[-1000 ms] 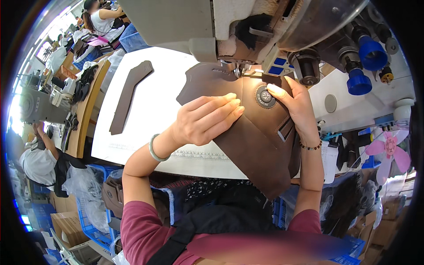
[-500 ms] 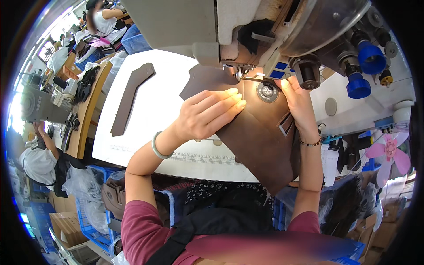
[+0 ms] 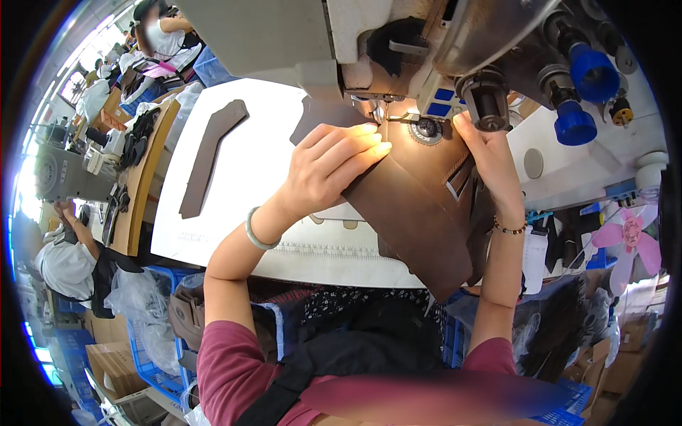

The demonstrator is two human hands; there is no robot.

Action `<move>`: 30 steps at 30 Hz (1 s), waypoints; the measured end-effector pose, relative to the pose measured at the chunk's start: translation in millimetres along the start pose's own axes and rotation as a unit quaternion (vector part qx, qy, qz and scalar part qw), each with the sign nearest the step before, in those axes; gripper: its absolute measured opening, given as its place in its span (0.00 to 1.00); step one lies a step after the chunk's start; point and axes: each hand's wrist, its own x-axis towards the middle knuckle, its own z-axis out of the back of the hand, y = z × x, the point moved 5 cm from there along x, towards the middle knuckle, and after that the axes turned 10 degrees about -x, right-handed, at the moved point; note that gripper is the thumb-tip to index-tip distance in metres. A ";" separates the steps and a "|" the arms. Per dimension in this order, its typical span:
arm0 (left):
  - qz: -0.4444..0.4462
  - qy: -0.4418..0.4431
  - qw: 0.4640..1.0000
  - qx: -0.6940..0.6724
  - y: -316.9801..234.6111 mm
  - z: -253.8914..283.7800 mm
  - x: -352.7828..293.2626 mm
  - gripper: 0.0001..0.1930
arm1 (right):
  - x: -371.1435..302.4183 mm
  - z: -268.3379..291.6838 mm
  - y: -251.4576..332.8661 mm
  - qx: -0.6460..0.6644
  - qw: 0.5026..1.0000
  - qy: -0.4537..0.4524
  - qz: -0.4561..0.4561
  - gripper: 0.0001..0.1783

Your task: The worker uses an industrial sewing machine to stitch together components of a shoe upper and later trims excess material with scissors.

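A large brown leather piece [image 3: 419, 220] lies under the needle area [image 3: 381, 113] of a sewing machine [image 3: 263, 42] and hangs past the table's near edge. My left hand [image 3: 334, 167] presses it left of the needle, with the fingers drawn together. At its right edge my right hand [image 3: 494, 163] grips the leather, thumb on top and the other fingers mostly hidden. Between the hands sits a round dark badge [image 3: 426, 132], partly covered by a machine guide. A slot with a metal-looking edge [image 3: 458, 183] shows in the leather beside my right wrist.
A brown angled strip [image 3: 212, 160] lies on the white tabletop [image 3: 263, 142] at left. Blue knobs [image 3: 594, 73] stick out at the machine's right, above a pink fan [image 3: 629, 238]. Blue crates [image 3: 153, 355] stand below left. Other people [image 3: 67, 259] work further left.
The leather and its badge have slid farther away under the machine, so the guide now covers part of the badge. Both hands keep hold, and the view has shifted slightly.
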 end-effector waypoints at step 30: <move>-0.024 0.011 0.999 0.042 -14.0 -8.5 -13.7 0.12 | -2.3 -5.0 -12.7 0.072 0.992 0.104 0.018 0.22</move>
